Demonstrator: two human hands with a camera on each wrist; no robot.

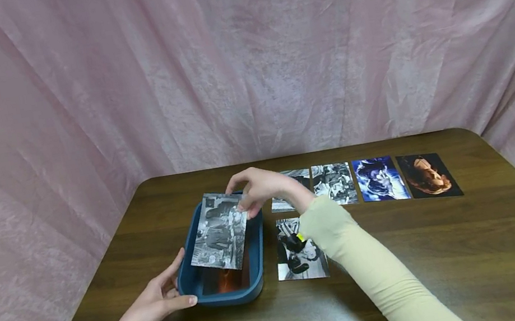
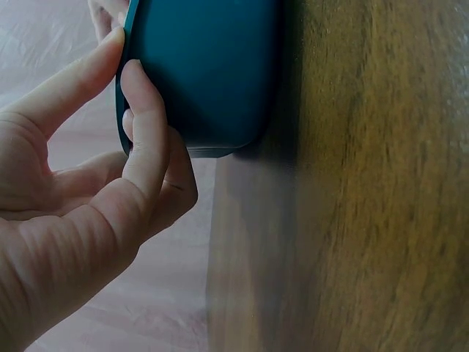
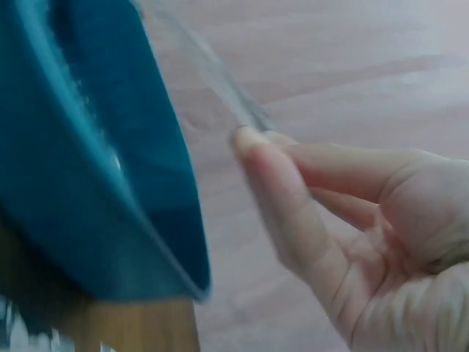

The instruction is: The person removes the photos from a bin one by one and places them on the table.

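My right hand (image 1: 257, 188) pinches the top edge of a black-and-white photo (image 1: 218, 232) between thumb and fingertips, holding it tilted above the blue tray (image 1: 257, 265); the photo's lower edge hangs over the tray's interior. My left hand (image 1: 158, 302) rests against the tray's near-left corner, thumb laid along the near wall and fingers straight against the left side, steadying it without curling round it.

The head view alone shows the layout. The tray sits on the brown table (image 1: 459, 263). Inside it, beneath the held photo, lies an orange-toned print (image 1: 226, 280). Just right of the tray lies one black-and-white picture (image 1: 298, 253), partly crossed by my right sleeve (image 1: 378, 271). Beyond the tray's right side runs a row of four pictures: a black-and-white one (image 1: 298, 177) largely hidden by my right wrist, another black-and-white one (image 1: 335, 184), a blue one (image 1: 380, 179) and a dark one with an orange figure (image 1: 427, 175). A pink curtain (image 1: 73, 100) hangs behind the table.

The left wrist view adds what the head view cannot resolve: my left thumb (image 2: 146, 139) and index finger (image 2: 66, 88) both touch the tray's rounded outer wall (image 2: 212, 73), the remaining fingers loosely folded behind them.

The right wrist view, blurred, shows the tray's outer side (image 3: 124, 183) close by and the photo edge-on as a thin pale line (image 3: 212, 73) ending at my thumb tip (image 3: 253, 143). The picture's face cannot be made out there.
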